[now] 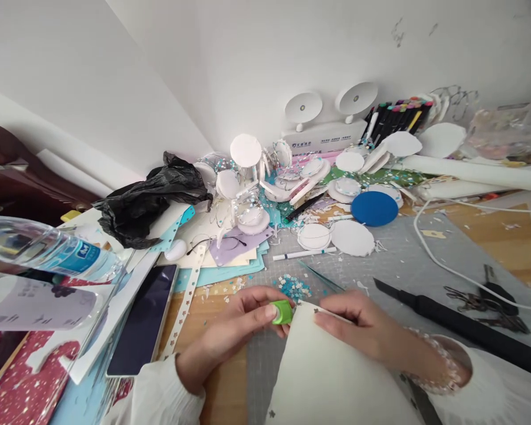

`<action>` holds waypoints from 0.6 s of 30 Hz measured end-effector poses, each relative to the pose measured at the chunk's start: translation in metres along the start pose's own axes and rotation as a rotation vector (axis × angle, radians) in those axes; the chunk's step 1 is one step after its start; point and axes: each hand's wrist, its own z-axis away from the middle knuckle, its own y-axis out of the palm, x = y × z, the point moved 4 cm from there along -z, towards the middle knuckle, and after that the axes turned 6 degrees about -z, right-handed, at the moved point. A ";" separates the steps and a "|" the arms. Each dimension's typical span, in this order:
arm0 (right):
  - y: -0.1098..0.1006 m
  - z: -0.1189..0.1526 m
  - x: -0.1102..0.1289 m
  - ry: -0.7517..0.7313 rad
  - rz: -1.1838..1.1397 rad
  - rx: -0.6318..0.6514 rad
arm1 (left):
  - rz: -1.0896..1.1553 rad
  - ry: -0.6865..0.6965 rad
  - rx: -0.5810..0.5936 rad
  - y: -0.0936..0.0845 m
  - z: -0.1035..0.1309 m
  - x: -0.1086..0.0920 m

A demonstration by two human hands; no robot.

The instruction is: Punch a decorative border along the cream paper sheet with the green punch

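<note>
Cluttered tabletop [491, 236] against white wall: left hand [234, 330] pinches a small green paper punch [282, 311] on the top edge of a cream paper sheet [331, 378], right hand [358, 324] pressing that edge flat; punching step apparently underway, next press needs steady alignment.

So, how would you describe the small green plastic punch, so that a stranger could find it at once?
Start at the grey cutting mat and come to its near edge, where two hands meet over a white paper sheet. The left hand pinches the small green plastic punch against the sheet's corner. It is the only bright green block there.
</note>
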 end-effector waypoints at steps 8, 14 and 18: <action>0.002 0.000 0.005 -0.075 0.147 -0.001 | -0.121 -0.024 0.016 0.005 0.001 -0.002; 0.003 0.005 0.009 -0.113 0.225 0.005 | -0.135 -0.057 0.058 0.006 0.004 -0.002; 0.004 0.005 0.007 -0.128 0.266 0.021 | -0.133 -0.071 0.054 0.006 0.005 0.001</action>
